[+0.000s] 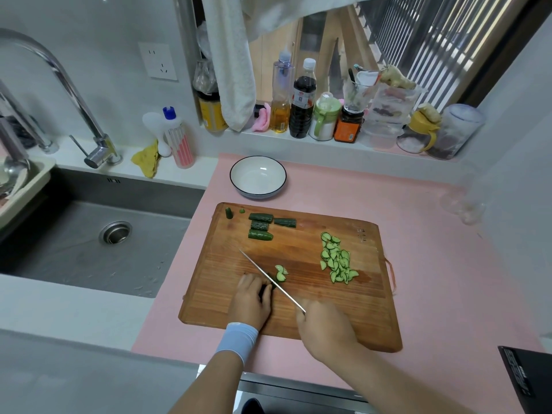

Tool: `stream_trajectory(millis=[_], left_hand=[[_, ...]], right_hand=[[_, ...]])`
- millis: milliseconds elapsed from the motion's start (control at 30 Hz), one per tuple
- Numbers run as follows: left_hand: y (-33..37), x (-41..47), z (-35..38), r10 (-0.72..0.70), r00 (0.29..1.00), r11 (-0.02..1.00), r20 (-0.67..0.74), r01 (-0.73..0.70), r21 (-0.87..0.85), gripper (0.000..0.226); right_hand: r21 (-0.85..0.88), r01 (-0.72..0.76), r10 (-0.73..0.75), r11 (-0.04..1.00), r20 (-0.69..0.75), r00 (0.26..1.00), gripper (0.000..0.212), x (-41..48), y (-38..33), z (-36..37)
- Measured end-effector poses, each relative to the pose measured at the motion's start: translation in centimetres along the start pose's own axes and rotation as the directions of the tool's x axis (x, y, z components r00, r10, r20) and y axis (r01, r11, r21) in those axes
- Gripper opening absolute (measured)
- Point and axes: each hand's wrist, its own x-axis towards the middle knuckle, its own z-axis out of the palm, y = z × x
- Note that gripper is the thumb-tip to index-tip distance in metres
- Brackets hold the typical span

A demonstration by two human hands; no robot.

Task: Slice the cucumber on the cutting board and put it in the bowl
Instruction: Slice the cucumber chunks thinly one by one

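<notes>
- Two hands work at the near edge of the wooden cutting board (298,318), which lies on a pink mat (418,219).
- Left hand (250,300) is curled down over a dark cucumber piece (266,289), pinning it to the board; the piece is mostly hidden, so its long axis cannot be told.
- Right hand (324,325) is closed around the handle of a knife (270,280); the blade runs from near right to far left, touching the pinned piece.
- Four uncut lengths (260,226) lie at the board's far left, long axes running left to right.
- Sliced half-moons (337,259) are heaped toward the board's right.
- Bowl (258,176) stands just beyond the board's far edge.
</notes>
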Motion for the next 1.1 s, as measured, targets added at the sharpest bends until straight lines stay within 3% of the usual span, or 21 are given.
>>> stream_trajectory(millis=[433,700,900,1100], left_hand=[[-0.2,0.0,0.2,0.002,1.000,1.000,-0.009,-0.002,-0.029,0.017],[-0.2,0.0,0.2,-0.011,1.000,0.999,0.000,0.011,-0.038,0.016],[-0.2,-0.1,0.1,-0.016,1.000,0.999,0.013,0.017,-0.033,0.016],[-0.2,-0.1,0.1,-0.028,0.999,0.999,0.024,0.029,-0.033,0.016]], right_hand=[[0.065,-0.058,0.054,0.996,0.065,0.996,0.033,0.9,0.0,0.1],[0.109,-0.082,0.074,0.991,0.082,0.994,0.029,2.4,0.0,0.6],[0.065,-0.051,0.047,0.997,0.058,0.997,0.023,2.1,0.0,-0.1],[0.044,-0.017,0.016,0.999,0.020,1.000,0.031,0.9,0.6,-0.3]])
